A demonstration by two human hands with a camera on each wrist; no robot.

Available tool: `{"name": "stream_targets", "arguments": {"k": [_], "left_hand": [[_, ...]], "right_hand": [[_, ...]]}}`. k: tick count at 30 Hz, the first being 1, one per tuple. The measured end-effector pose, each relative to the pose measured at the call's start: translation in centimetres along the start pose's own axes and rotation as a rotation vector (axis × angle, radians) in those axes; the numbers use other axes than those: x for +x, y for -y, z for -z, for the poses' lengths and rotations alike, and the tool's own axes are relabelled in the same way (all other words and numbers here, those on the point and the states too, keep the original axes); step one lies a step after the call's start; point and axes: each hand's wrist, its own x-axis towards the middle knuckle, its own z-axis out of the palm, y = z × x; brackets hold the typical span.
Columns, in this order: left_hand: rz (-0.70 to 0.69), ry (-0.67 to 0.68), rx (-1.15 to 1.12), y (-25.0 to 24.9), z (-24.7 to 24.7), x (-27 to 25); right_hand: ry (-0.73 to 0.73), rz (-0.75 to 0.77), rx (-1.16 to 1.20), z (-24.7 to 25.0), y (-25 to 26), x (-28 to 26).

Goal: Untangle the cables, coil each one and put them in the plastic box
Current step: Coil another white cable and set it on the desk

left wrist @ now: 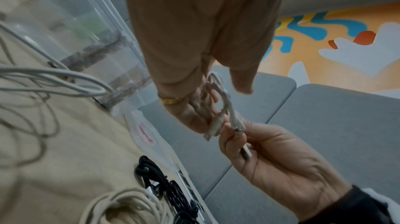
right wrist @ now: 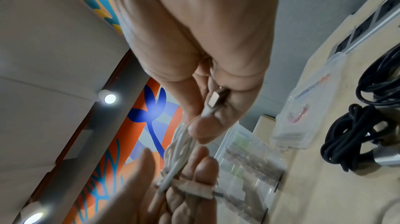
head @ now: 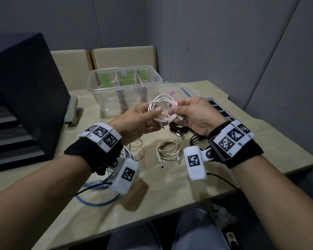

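Note:
I hold a coiled white cable (head: 163, 110) in the air between both hands, just in front of the clear plastic box (head: 124, 87). My left hand (head: 148, 116) pinches the coil's left side between thumb and fingers. My right hand (head: 179, 112) pinches its right side, and the cable's plug (right wrist: 214, 101) lies across that palm. On the table below lie a coiled beige cable (head: 168, 150), black cables (head: 179, 128) and a loose blue cable (head: 101, 197) tangled with white ones. In the left wrist view the white cable (left wrist: 220, 106) runs from my left hand (left wrist: 207, 108) to my right hand (left wrist: 238, 135).
A dark slanted case (head: 25, 91) fills the left side, with a grey stapler (head: 72, 110) beside it. A clear bag (head: 184, 91) and a power strip (head: 219, 109) lie behind my right hand. The table's front edge (head: 152, 215) runs just above my lap.

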Motion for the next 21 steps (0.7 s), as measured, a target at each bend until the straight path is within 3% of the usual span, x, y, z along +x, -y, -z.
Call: {"name": "stream_targets", "arguments": {"k": [6,11,17,21], "left_hand": [[0.045,-0.018,-0.139,0.5,-0.6,0.1],[0.107,-0.031,-0.054,0.6,-0.7,-0.1],[0.228,-0.225,0.544,0.9,2.5,0.0],[0.114,-0.071,1.36,0.0,5.0,-1.4]], "right_hand": [[-0.025,0.025,0.061,-0.6,-0.3,0.2],[-0.033,0.007,0.034,-0.9,-0.7,0.4],[-0.048,-0.091,-0.18,-1.7,-2.5,1.4],[-0.082,-0.166,-0.252,-2.4,-3.6,2.5]]}}
